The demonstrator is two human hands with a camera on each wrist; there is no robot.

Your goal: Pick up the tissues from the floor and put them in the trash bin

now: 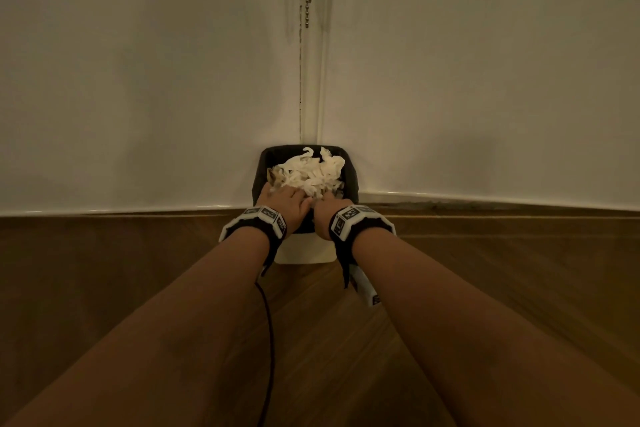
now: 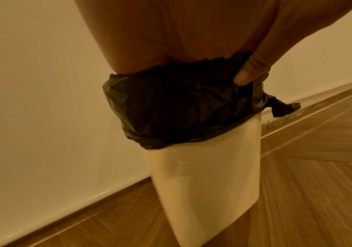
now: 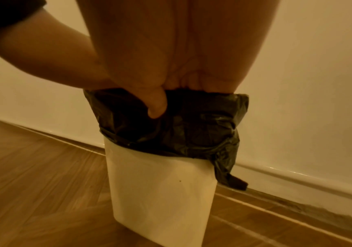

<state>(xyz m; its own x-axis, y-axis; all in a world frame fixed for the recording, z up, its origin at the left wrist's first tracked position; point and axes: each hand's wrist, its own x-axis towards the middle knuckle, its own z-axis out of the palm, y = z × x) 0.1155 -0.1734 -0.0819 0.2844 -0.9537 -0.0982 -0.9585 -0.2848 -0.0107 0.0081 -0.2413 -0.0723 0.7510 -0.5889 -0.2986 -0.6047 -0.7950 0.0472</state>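
Centre of the head frame: tissues [image 1: 311, 172] heaped in the bin [image 1: 304, 251]. Left hand [image 1: 282, 199] and right hand [image 1: 323, 215] press on them, thumbs over the liner [image 2: 183, 107]; fingers hidden, spread unclear. Step: packing down. Next, probably withdraw.

Crinkled black plastic liner [image 2: 181, 108], wood floor [image 3: 33, 167]

Wood-plank floor [image 1: 138, 288] carries one thing I can see: the white trash bin [image 1: 304, 251], standing upright in the floor's far corner where the two walls meet, close against the skirting.
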